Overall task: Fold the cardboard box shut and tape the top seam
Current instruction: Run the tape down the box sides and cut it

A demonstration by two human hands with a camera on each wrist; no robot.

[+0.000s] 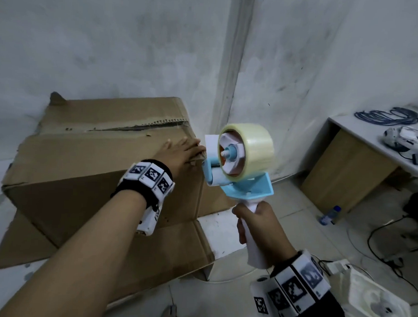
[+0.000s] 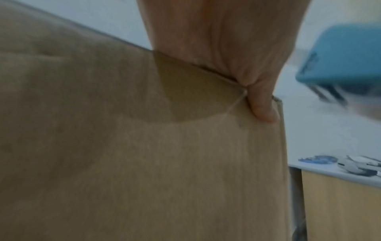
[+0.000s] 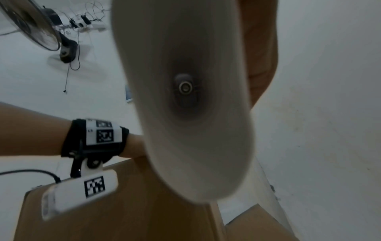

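A big brown cardboard box (image 1: 85, 154) stands on the floor with its top flaps folded down. The top seam (image 1: 138, 127) gapes a little and its edges are torn. My left hand (image 1: 182, 152) lies flat on the box's top right corner, and its thumb (image 2: 261, 107) presses the side face just below the edge. My right hand (image 1: 257, 228) grips the white handle (image 3: 185, 97) of a blue tape dispenser (image 1: 241, 164) holding a roll of clear tape (image 1: 248, 145). The dispenser hangs upright just right of that corner, its roller close to my left fingertips.
A flat cardboard sheet (image 1: 152, 251) lies under the box. A white desk (image 1: 346, 126) at right holds a blue cable coil (image 1: 387, 116) and devices. A bottle (image 1: 329, 216), cables and white packaging (image 1: 376, 301) sit on the floor. Walls stand close behind. A fan (image 3: 41, 29) stands behind me.
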